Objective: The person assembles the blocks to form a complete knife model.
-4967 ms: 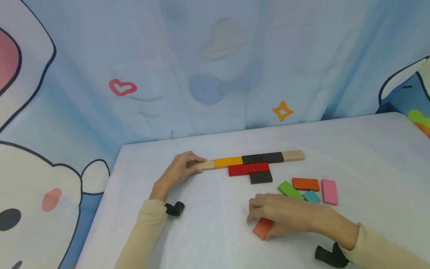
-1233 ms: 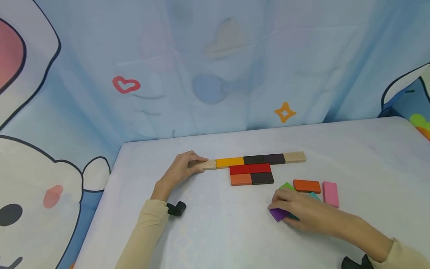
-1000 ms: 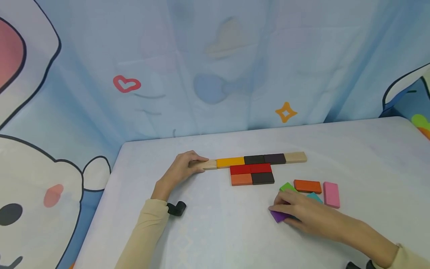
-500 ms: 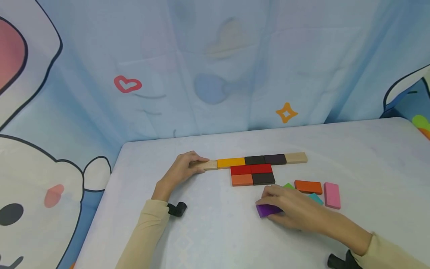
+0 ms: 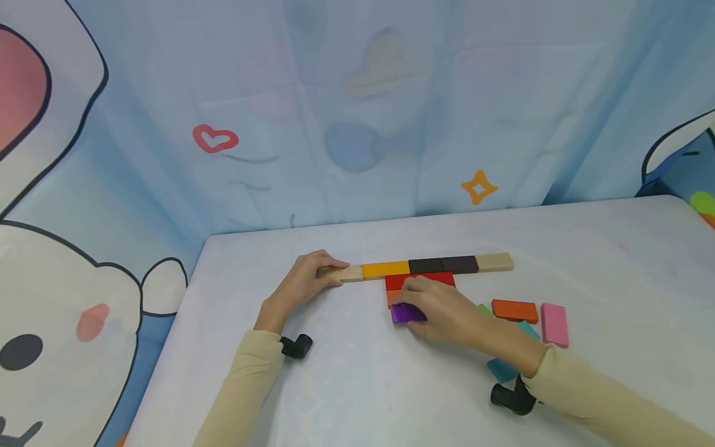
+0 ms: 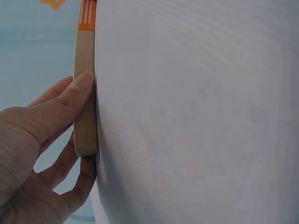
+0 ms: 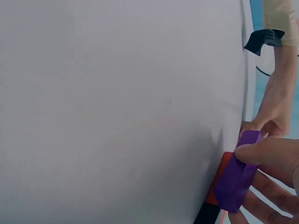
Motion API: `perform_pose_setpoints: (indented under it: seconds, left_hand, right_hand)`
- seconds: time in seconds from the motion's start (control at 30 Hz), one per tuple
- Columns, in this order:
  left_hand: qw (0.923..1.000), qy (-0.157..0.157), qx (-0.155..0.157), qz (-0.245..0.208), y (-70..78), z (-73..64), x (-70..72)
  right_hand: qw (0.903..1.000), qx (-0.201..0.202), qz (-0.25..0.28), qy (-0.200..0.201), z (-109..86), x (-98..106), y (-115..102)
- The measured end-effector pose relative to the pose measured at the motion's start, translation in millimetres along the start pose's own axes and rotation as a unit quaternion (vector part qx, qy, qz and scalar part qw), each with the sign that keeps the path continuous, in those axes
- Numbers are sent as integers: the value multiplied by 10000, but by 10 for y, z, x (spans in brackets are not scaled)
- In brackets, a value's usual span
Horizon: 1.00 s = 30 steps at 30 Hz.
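The right grip (image 5: pixel 444 311) pinches a plain, smooth, oblong purple block (image 5: pixel 406 313); toward its nine o'clock, the left grip (image 5: pixel 301 278) pinches a pale, grained wooden block (image 5: pixel 350 274).

We had the left hand (image 6: pixel 23 144) pinching a pale wooden block (image 6: pixel 86 126), thumb laid on it, a bent finger right by its lower end! Up top we caught an orange block (image 6: pixel 87 18), pale stripes and all, meeting it end to end. Right of them we saw white counter (image 6: pixel 187 112); left, blue backdrop (image 6: pixel 28 56), an orange shape (image 6: pixel 52 3) cut off above.
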<state>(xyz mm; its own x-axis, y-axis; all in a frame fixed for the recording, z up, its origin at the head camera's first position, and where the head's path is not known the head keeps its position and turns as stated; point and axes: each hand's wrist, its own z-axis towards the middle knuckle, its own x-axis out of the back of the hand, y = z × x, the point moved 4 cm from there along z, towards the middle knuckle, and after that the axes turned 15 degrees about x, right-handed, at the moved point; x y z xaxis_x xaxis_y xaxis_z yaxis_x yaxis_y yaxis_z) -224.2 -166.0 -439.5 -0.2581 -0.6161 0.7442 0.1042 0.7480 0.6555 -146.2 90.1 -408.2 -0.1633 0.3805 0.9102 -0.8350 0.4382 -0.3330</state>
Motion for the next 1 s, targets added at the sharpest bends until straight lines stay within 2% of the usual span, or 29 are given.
perform_pose_setpoints:
  seconds: [0.2, 0.47, 0.83, 1.0]
  left_hand:
    - [10000, -15, -1, -44, 8, -7, 4]
    - [10000, -11, 40, -27, 13, -14, 7]
    - [10000, 23, 30, -12, 36, -28, 20]
    - [9996, -47, -112, 236, 52, -44, 8]
  right_hand:
    - [9997, 75, -226, 9, 38, -94, -18]
    - [9988, 81, -464, 153, 27, -124, -35]
    - [9984, 337, -292, 360, -9, -118, -21]
    - [9989, 114, -167, 430, -48, -64, 11]
